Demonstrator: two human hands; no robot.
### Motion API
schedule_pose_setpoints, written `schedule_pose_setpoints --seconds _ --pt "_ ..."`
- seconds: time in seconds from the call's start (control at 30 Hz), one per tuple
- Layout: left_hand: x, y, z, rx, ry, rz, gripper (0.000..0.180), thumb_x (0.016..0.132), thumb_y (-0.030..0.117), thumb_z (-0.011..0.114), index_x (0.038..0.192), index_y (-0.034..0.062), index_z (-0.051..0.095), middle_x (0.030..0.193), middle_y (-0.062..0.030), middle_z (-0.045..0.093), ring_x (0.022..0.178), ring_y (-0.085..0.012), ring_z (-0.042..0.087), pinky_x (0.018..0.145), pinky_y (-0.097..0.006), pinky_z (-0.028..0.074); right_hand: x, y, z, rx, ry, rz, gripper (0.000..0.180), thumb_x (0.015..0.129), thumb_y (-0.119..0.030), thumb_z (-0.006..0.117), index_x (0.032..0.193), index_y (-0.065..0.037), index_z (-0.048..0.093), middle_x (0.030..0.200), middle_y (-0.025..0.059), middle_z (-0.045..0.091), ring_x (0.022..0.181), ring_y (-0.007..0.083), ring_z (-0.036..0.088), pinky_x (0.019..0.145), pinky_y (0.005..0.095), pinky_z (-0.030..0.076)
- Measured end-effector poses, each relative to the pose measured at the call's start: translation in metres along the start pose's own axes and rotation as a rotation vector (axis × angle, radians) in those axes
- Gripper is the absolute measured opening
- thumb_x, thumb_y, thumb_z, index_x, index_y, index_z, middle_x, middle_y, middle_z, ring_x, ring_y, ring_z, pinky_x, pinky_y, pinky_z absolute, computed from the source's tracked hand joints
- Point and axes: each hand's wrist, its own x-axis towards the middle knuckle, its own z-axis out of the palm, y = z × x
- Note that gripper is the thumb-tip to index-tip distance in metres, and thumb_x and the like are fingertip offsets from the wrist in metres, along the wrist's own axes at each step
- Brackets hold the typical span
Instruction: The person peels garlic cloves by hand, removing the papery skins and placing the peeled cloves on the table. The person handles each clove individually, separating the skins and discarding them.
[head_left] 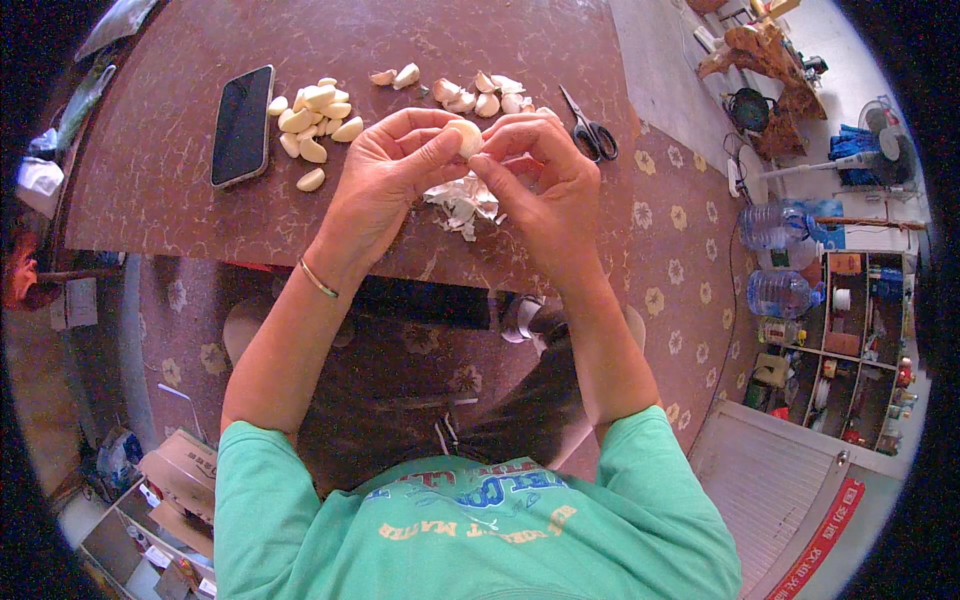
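Note:
Both hands meet over the brown table [150,190]. A pale garlic clove [466,137] is pinched between the fingertips of my left hand [392,170] and my right hand [545,170], held just above the tabletop. A small heap of white papery garlic skins [462,200] lies on the table right under the hands. To the left, a pile of peeled cloves [315,115] sits beside a black phone [243,124]. Several unpeeled cloves [470,92] lie along the far side of the table.
Black-handled scissors [590,130] lie to the right of my hands. Right of the table are water bottles [775,225], a shelf with small items [850,340] and a fan. Cardboard boxes [165,480] stand at the lower left on the floor.

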Motion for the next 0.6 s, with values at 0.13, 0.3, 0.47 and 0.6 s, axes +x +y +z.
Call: schedule_pose_setpoints --seconds 0.13,0.3,0.47,0.6 --pt "-0.0003 0.0002 0.0017 0.011 0.013 -0.001 0.026 0.097 0.017 0.076 0.116 0.0014 0.07 0.11 -0.0116 0.076 0.101 -0.0165 0.073 0.092 -0.031 0.061 -0.0024 -0.0069 0.0023 0.048 0.026 0.09 0.018 0.087 -0.004 0.081 0.101 -0.005 0.07 0.104 0.0041 0.069 0.088 0.0137 0.069 0.075 0.0282 0.058" --pt "0.0001 -0.0009 -0.0001 0.001 0.008 0.003 0.025 0.097 0.016 0.076 0.116 0.0013 0.07 0.111 -0.0116 0.075 0.101 -0.017 0.073 0.094 -0.033 0.061 -0.0009 -0.0035 0.0013 0.024 0.017 0.037 0.015 0.088 -0.004 0.08 0.096 -0.004 0.068 0.103 0.005 0.069 0.088 0.013 0.069 0.074 0.0284 0.058" --pt "0.0008 -0.0014 0.0 0.063 0.017 0.036 0.025 0.096 0.014 0.077 0.117 0.0012 0.07 0.112 -0.0099 0.075 0.102 -0.0154 0.072 0.094 -0.032 0.06 -0.001 -0.0015 0.0007 0.045 0.026 0.044 0.014 0.089 -0.005 0.08 0.094 -0.004 0.067 0.097 0.0052 0.071 0.085 0.0128 0.068 0.074 0.0287 0.057" --pt "0.0014 -0.0009 0.0019 0.14 0.056 0.059 0.025 0.095 0.011 0.077 0.117 0.0009 0.07 0.112 -0.0088 0.076 0.102 -0.0139 0.072 0.092 -0.029 0.059 -0.0024 -0.003 0.0007 0.045 0.058 0.115 0.014 0.089 -0.008 0.08 0.094 -0.004 0.067 0.092 0.0046 0.071 0.081 0.0126 0.068 0.073 0.0287 0.056"
